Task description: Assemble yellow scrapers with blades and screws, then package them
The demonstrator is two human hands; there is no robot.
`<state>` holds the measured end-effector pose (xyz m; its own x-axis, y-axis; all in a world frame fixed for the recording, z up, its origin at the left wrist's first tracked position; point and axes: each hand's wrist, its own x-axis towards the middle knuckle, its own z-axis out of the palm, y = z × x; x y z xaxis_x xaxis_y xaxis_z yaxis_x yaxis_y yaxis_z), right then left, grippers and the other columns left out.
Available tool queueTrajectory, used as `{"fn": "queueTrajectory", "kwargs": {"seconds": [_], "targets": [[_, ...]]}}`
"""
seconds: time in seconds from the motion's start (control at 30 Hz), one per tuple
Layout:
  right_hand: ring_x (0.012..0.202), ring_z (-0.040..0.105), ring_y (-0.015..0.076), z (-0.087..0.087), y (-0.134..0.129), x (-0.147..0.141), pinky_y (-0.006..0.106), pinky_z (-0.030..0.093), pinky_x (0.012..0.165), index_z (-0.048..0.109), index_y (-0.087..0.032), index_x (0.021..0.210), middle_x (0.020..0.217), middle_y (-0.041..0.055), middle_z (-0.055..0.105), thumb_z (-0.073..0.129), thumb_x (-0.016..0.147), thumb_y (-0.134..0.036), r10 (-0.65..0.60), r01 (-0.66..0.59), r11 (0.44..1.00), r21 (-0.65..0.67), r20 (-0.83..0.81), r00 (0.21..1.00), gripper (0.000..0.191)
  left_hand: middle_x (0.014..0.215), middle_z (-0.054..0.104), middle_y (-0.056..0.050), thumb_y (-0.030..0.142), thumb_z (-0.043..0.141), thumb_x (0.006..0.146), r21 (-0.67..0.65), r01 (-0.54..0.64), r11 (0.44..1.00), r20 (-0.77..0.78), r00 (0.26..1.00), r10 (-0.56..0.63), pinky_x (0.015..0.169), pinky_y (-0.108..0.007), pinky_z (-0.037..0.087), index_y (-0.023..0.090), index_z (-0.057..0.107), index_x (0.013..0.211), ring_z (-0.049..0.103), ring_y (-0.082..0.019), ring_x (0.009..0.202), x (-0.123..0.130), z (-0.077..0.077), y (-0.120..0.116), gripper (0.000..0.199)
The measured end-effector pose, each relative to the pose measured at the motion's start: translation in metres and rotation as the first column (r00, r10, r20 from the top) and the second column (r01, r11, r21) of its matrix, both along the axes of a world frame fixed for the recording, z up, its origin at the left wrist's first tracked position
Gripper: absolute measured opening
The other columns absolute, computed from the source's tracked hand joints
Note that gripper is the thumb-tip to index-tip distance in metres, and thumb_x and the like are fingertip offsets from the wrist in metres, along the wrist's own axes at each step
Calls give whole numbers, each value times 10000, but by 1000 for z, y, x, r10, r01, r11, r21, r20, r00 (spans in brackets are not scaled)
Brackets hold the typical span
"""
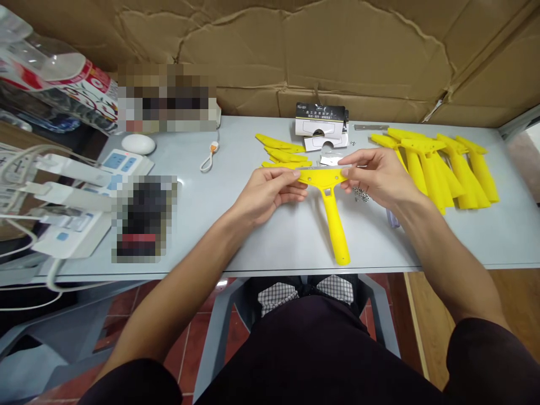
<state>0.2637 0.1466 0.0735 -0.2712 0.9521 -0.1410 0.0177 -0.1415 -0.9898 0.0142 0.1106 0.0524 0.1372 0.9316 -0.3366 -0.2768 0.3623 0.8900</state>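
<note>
Head view had your left hand pinching the left end of a bright yellow, T-shaped plastic scraper handle, while your right hand had its thumb and fingers closed on the other end. So the thing sat right between your two hands, crosspiece spanning the gap and the long grip pointing back toward you over the smooth, pale grey tabletop. Couldn't tell if its tip actually touched down.

Along the far edge of that crosspiece ran a thin, silvery, metal-looking strip. My read: you were lining that strip up, and doing it well meant pressing evenly at both ends so it lay flush and didn't skew. Worth checking the holes matched too, and I'd have gone light with the fingertips, since that edge could've been sharp. The loose heap of small, shiny metal fasteners lay just beside your right hand, handy enough, but a careless wrist would've scattered them.
</note>
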Motion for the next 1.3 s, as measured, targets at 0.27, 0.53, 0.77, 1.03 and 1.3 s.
{"fn": "queueTrajectory", "kwargs": {"seconds": [0.27,0.53,0.77,1.03,1.3], "targets": [[587,738,187,-5,3,6,346,663,595,850,-191,927,726,60,790,970,719,-241,74,-74,997,-35,1,997,246,756,808,-81,227,886,842,89,-11,996,-55,998,16,747,-311,698,133,801,817,814,-189,699,1,-9,-3,130],[559,727,184,-3,3,4,353,662,579,833,-178,909,718,62,781,1000,692,-250,73,-72,997,-31,18,997,283,781,816,-103,244,869,854,54,-9,999,-81,997,13,768,-338,705,130,799,834,821,-206,716,1,-8,-3,135],[569,725,174,-3,1,3,347,662,606,831,-161,942,736,64,787,960,730,-238,82,-81,997,-17,36,996,259,772,809,-83,244,905,824,84,-9,996,-88,996,16,750,-292,683,130,805,813,796,-172,707,3,-7,-5,152],[587,724,172,-4,0,0,340,671,604,832,-178,926,742,64,779,966,766,-247,69,-68,997,-20,42,997,220,780,816,-89,279,922,807,124,-52,991,-189,979,75,712,-311,677,127,796,857,787,-185,671,6,-3,-9,203],[595,724,176,-5,0,1,358,671,606,835,-185,923,778,70,791,1027,723,-320,88,-87,996,-26,39,995,308,769,805,-79,257,909,818,124,-43,991,-181,981,65,726,-314,678,142,780,831,789,-181,693,5,-6,-8,173]]}}
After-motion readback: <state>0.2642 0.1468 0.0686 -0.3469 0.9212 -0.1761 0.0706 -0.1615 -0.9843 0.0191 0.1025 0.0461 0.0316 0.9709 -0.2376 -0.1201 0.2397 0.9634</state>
